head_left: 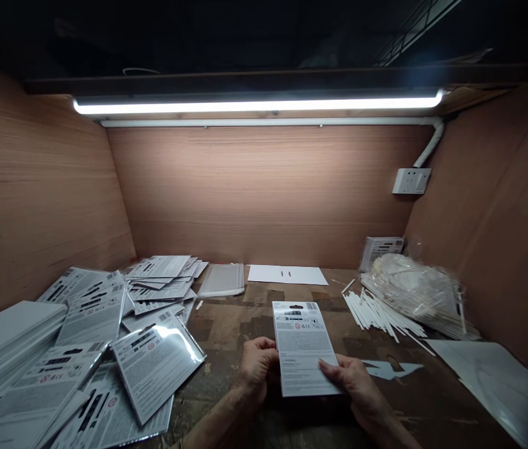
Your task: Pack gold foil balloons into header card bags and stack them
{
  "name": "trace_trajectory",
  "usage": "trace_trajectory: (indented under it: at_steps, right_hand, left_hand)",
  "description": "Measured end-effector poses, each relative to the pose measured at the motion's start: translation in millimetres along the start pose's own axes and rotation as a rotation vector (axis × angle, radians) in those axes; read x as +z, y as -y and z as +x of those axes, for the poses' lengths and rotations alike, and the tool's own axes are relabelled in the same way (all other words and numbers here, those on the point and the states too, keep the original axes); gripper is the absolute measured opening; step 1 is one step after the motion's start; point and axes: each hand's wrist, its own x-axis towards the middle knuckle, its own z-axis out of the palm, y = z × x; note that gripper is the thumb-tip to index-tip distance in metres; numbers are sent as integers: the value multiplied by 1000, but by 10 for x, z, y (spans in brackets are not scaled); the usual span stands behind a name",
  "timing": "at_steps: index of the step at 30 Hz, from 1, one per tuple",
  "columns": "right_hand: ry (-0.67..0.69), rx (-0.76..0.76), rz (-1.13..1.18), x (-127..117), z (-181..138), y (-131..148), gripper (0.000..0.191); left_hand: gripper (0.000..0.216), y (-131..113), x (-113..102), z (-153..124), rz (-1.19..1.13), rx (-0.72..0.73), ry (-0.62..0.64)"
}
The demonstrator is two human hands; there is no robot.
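**Two hands hold one printed packet up over the table**

The left hand (257, 368) and the right hand (355, 383) both hold one flat grey printed card packet (302, 346). It stands between them, tipped back a little, with its printed side facing up. The left hand is curled shut on the packet's lower left edge, and its fingers go behind where I cannot see them. The right hand pinches the lower right edge, with its thumb on the front.

I think the step in hand is looking over or fixing this one packet, because it is lifted clear of the brown wooden table (226, 330) and held at both sides.

Far out to the left of the left hand lies a messy pile of shiny grey printed packets (151, 362) that look the same. Past that pile sits a stack of long white flat boxes (6, 343). Beyond the hands, near the back wall, lie a small stack of clear plastic sleeves (221, 279) and a flat white card (287, 274). Out past the right hand there is a heap of thin white sticks (376, 312), with a crinkly clear plastic bag (408, 287) just behind it.

Any next move calls for a soft, steady grip on the edges. The packet looks thin and bendy, so I think it could slip or fold if one hand lets go too fast.
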Motion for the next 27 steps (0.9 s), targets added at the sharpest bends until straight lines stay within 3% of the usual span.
trace_trajectory:
  at_steps: [5,8,11,16,22,24,27]
  right_hand:
    - [-73,-76,-64,23,9,-19,24]
    - [-115,-92,-106,28,14,-24,24]
    - [-87,-101,-113,22,3,-7,25]
    - [64,-75,-53,41,-58,100,29]
    - [37,20,-12,80,1,210,33]
    - [-36,7,-57,45,103,221,30]
    - [-108,35,-97,-35,261,191,32]
  left_hand:
    - [26,-34,-15,-26,-46,-104,82]
    - [29,-7,-9,-37,-82,-60,144]
    - [20,64,-16,0,-50,58,96]
    - [11,74,-59,82,-50,61,40]
    - [12,-16,-13,89,-13,67,57]
    - [9,-99,0,160,121,59,110]
    - [15,-369,-80,422,706,172,106]
